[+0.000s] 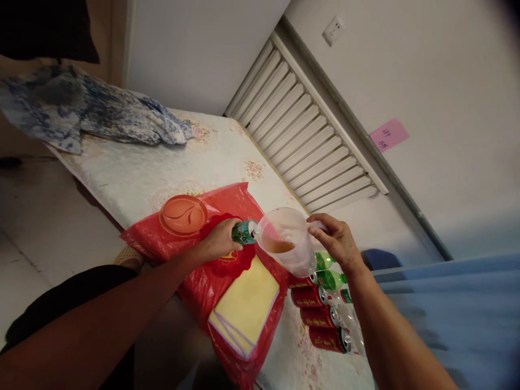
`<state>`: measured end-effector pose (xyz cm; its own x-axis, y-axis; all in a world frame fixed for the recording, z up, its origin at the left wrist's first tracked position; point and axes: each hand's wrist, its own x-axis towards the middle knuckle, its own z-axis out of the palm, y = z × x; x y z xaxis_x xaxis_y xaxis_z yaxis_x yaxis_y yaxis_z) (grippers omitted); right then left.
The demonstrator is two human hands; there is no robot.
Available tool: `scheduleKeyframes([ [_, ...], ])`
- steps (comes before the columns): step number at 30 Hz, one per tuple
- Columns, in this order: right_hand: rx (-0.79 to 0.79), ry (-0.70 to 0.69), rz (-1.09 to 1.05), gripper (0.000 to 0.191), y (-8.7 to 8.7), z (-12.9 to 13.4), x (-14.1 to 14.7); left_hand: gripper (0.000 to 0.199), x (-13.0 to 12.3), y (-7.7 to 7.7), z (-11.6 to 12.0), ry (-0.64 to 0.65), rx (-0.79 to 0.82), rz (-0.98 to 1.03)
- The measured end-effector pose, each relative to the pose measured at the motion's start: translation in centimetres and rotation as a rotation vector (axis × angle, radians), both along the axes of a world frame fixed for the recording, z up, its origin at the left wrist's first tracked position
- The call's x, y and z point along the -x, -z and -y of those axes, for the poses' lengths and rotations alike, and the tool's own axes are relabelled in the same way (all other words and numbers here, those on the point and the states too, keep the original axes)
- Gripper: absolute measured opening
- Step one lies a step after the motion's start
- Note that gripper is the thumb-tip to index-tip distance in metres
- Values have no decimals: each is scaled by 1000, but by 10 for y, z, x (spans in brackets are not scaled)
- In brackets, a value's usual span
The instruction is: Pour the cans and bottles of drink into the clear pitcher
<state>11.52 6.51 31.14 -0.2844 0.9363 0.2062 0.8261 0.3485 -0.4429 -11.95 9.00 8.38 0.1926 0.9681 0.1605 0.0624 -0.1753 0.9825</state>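
My left hand [221, 239] is wrapped round a small green drink can [240, 233], tipped on its side. The can's top end meets the rim of a translucent plastic pitcher [304, 254]. Amber liquid [281, 247] lies inside the pitcher. With bent fingers, my right hand [338, 242] grips the pitcher's handle and keeps it tilted toward the can. Beneath my left hand, a red scalloped dish [239, 266] rests on a red plastic bag [233, 197]. A round orange lid [184, 214] lies beside my left hand.
A folded yellow cloth [249, 303] lies on the bag. Several red cans [319, 317] and green-labelled bottles [330, 279] stand near my right forearm. The flowered tablecloth [221, 157] bears a blue-and-white patterned cloth [122, 111]. A white radiator [303, 124] and a blue curtain [450, 319] border the table.
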Motion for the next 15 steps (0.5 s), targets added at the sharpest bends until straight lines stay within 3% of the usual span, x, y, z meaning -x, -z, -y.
scheduleKeyframes([
  [7,32,130,-319,32,21,1,-24,55,4,-2,-1,23,-24,35],
  [15,-55,178,-853,40,35,12,-11,61,16,-12,-7,-57,-40,84],
])
